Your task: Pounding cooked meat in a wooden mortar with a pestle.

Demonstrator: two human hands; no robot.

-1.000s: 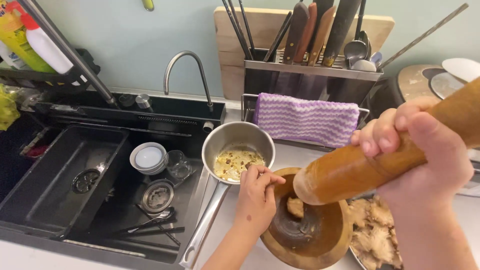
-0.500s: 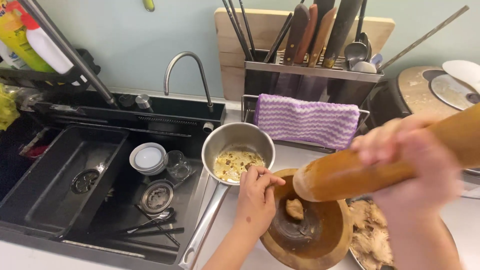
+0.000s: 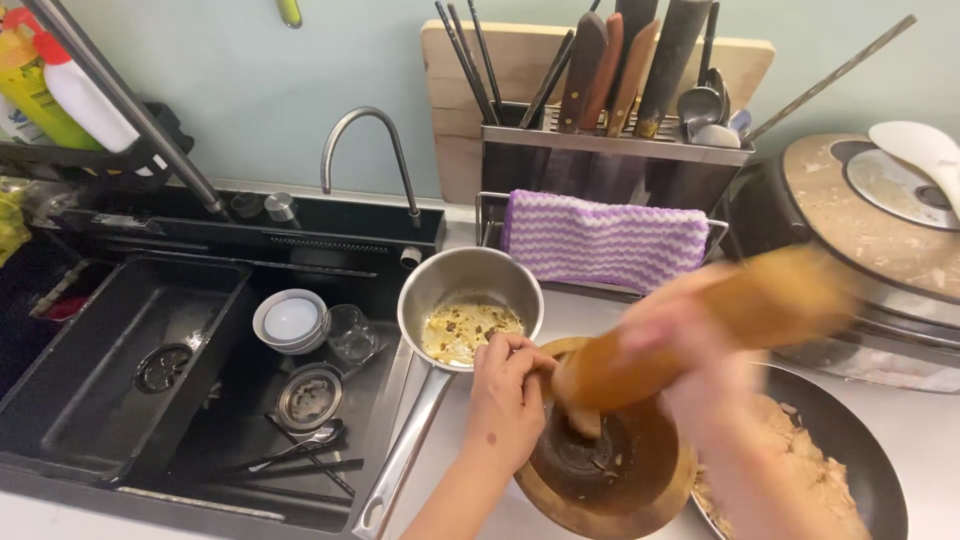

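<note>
Two hands at a wooden mortar (image 3: 600, 470), left hand (image 3: 507, 400) cupped on its rim, right hand (image 3: 700, 370) (blurred) gripping a slanted wooden pestle (image 3: 700, 325), saucepan (image 3: 470, 300) beside.

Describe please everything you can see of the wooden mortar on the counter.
The wooden mortar is a round, brown bowl with a thick paler rim and a dark inside. It stands upright on the light counter, between the steel saucepan and the dark pan. The left hand grips its rim. The wooden pestle, blurred, held by the right hand, reaches into it. A small pale piece lies inside.
</note>
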